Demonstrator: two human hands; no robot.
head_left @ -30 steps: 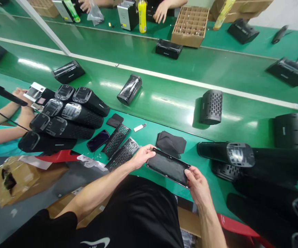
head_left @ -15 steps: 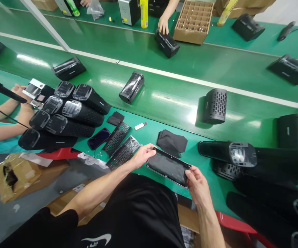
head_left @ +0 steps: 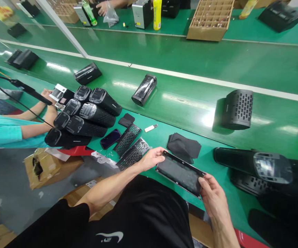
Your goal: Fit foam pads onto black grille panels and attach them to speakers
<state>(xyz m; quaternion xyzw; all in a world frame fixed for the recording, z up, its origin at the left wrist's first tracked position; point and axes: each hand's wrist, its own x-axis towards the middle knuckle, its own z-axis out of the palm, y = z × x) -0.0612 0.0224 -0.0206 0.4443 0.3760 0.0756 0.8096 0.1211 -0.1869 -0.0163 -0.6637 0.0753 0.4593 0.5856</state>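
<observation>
A black rectangular panel [head_left: 181, 172] with a thin raised rim and small clips lies across both hands, its dark inner face up. My left hand [head_left: 151, 159] pinches its left end between thumb and fingers. At the opposite end, my right hand [head_left: 212, 189] grips the corner with the thumb on top. Just beyond the panel is a loose stack of black sheets [head_left: 183, 146]. Left of my left hand lie a perforated black panel [head_left: 127, 139] and another one [head_left: 132, 155] with a clear bag of small parts on it.
A phone [head_left: 110, 138] and a white cutter-like tool [head_left: 151, 128] lie on the bench. Several black speaker-like housings [head_left: 97, 113] stand at left, others [head_left: 252, 165] at right. More ride on the green belt [head_left: 180, 100]. A co-worker's arms [head_left: 39, 120] are at far left.
The view has swung, so the scene sits further right and the near bench shifts slightly. Both hands keep hold of the panel. The hand on a housing across the belt is out of view.
</observation>
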